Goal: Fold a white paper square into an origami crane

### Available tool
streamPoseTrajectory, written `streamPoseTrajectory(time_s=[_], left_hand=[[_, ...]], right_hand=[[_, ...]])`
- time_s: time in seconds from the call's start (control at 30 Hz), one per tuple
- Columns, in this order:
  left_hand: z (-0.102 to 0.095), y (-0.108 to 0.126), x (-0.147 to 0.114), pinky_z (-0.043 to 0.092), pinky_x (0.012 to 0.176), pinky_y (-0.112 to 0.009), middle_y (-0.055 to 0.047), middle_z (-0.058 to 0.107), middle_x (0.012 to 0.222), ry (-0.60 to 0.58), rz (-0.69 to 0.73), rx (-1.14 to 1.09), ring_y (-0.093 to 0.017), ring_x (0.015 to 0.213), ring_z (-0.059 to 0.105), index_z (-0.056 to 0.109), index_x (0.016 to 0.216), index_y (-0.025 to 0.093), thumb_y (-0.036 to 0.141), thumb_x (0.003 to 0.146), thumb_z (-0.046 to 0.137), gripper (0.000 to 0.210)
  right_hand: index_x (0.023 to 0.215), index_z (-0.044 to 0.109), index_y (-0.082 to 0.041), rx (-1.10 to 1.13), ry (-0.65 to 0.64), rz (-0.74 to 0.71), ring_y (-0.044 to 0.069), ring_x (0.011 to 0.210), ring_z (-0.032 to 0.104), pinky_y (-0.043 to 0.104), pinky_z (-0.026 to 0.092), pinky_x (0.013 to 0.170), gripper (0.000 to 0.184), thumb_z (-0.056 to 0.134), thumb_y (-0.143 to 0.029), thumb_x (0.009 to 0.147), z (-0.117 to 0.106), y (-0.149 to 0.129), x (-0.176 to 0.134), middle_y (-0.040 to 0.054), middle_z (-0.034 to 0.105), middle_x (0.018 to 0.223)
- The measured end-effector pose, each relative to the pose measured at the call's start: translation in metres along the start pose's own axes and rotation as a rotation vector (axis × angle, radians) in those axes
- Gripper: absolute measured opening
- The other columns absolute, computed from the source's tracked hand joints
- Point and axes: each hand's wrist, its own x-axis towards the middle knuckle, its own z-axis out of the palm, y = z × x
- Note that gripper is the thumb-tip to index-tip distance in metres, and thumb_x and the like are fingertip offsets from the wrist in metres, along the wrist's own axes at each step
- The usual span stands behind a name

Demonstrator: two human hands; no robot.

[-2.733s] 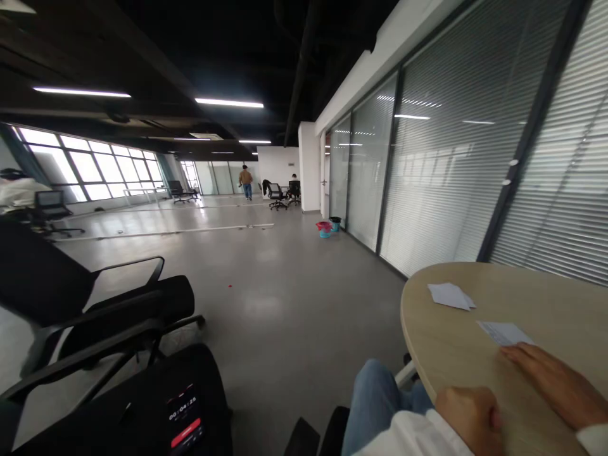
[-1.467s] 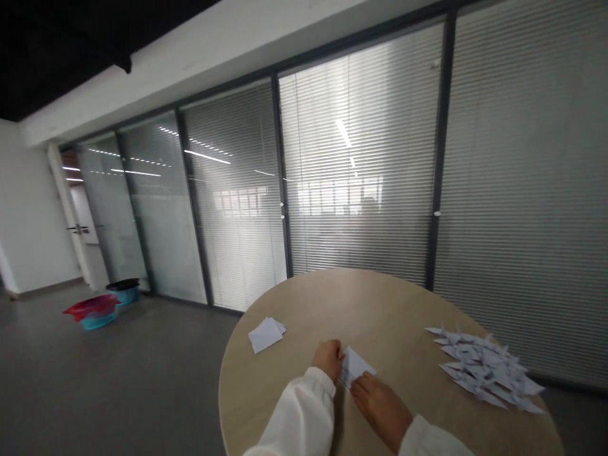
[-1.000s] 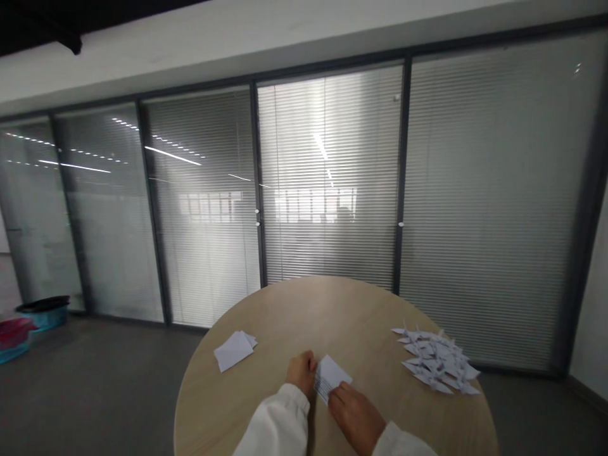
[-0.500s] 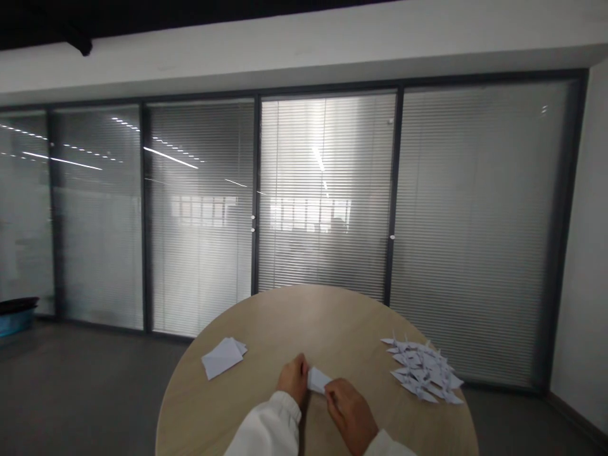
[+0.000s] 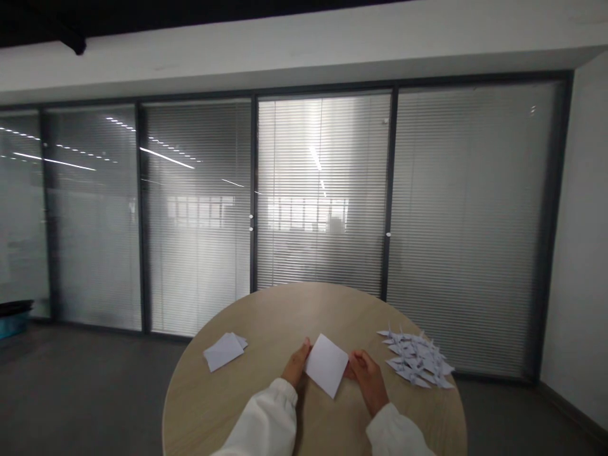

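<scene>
Right hand (image 5: 368, 375) has moved away from left hand (image 5: 297, 363), and I see fingers of both holding the paper square (image 5: 327, 366) between them over the desk (image 5: 304, 310), with folded birds (image 5: 418, 358) seemingly finished and flat sheets (image 5: 224, 351) probably remaining.

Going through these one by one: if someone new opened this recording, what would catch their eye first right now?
Probably the white paper square, held between the left hand and right hand above the round table. Next, likely the cluster of spiky folded paper shapes on the table's right side, then the bright blind-covered glass panel behind the table.
</scene>
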Motion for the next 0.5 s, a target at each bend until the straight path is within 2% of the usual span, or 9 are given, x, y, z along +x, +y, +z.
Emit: streamPoseTrajectory(time_s=[0.07, 0.13, 0.2, 0.37, 0.5], left_hand=[[0.003, -0.002, -0.002, 0.044, 0.058, -0.030, -0.005, 0.062, 0.065, -0.061, -0.034, -0.086, -0.018, 0.062, 0.057, 0.060, 0.076, 0.013, 0.069, 0.057, 0.049, 0.060], [0.003, -0.003, -0.004, 0.044, 0.055, -0.029, -0.003, 0.061, 0.063, -0.087, -0.022, -0.120, -0.017, 0.060, 0.057, 0.059, 0.074, 0.013, 0.059, 0.047, 0.066, 0.053], [0.000, -0.004, -0.006, 0.045, 0.054, -0.027, -0.002, 0.060, 0.060, -0.103, 0.010, -0.110, -0.016, 0.058, 0.056, 0.058, 0.069, 0.013, 0.049, 0.039, 0.075, 0.049], [-0.004, -0.001, -0.008, 0.046, 0.051, -0.025, -0.001, 0.061, 0.059, -0.089, -0.007, -0.089, -0.014, 0.055, 0.057, 0.057, 0.067, 0.013, 0.047, 0.042, 0.075, 0.045], [-0.003, 0.000, -0.009, 0.040, 0.040, -0.020, 0.000, 0.059, 0.053, -0.078, -0.046, -0.015, -0.012, 0.046, 0.054, 0.058, 0.067, 0.013, 0.053, 0.042, 0.072, 0.049]], right_hand=[[0.073, 0.053, -0.020, 0.018, 0.026, 0.019, 0.021, 0.069, 0.063, 0.032, 0.052, 0.062, 0.035, 0.056, -0.053, 0.065, -0.002, 0.002, 0.001, 0.0027, 0.065, 0.072], [0.072, 0.053, -0.019, 0.015, 0.041, 0.028, 0.021, 0.069, 0.064, 0.033, 0.052, 0.061, 0.036, 0.057, -0.054, 0.063, -0.003, 0.006, 0.003, 0.0027, 0.065, 0.071], [0.073, 0.053, -0.019, -0.001, 0.051, 0.026, 0.021, 0.069, 0.064, 0.032, 0.053, 0.060, 0.036, 0.057, -0.054, 0.063, -0.004, 0.009, 0.004, 0.0027, 0.065, 0.071], [0.074, 0.052, -0.019, -0.022, 0.073, 0.005, 0.021, 0.070, 0.064, 0.031, 0.053, 0.058, 0.036, 0.054, -0.054, 0.066, -0.007, 0.011, 0.005, 0.0049, 0.066, 0.075], [0.076, 0.053, -0.020, -0.080, 0.156, -0.028, 0.021, 0.067, 0.064, 0.031, 0.052, 0.057, 0.034, 0.052, -0.052, 0.067, -0.011, 0.011, 0.005, 0.0051, 0.067, 0.075]])
